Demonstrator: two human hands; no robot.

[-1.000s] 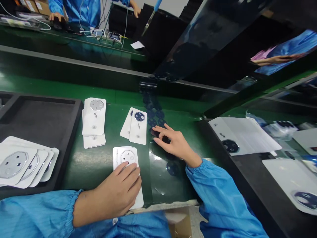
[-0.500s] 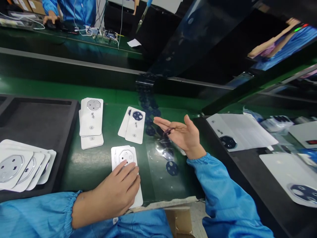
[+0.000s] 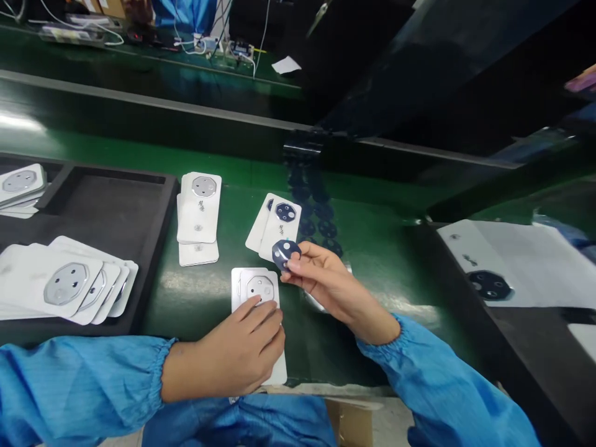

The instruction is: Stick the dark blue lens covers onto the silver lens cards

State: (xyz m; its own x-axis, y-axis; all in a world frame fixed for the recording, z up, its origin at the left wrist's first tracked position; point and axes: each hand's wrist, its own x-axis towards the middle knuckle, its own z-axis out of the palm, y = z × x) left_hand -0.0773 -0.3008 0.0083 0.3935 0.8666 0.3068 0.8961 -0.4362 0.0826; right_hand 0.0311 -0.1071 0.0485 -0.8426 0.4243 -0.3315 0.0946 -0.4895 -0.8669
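My right hand (image 3: 326,279) pinches a small dark round lens cover (image 3: 285,252) with several pale holes, held just above the green bench. My left hand (image 3: 242,351) lies flat with its fingers stretched out on a white phone back panel (image 3: 259,287) that has a silver round camera ring. The dark cover hangs a little above and to the right of that ring. A clear strip (image 3: 321,214) carrying more dark round covers runs back from my right hand.
Two more small piles of white panels lie on the green bench (image 3: 382,248): one (image 3: 199,211) with silver rings, one (image 3: 278,226) with a dark cover fitted. A black foam tray (image 3: 153,248) at left holds several panels. White sheets (image 3: 512,261) lie at right.
My right hand lifted a dark cover off the strip, turned palm up, then carried it left to just above the panel under my left hand. The left hand stayed put.
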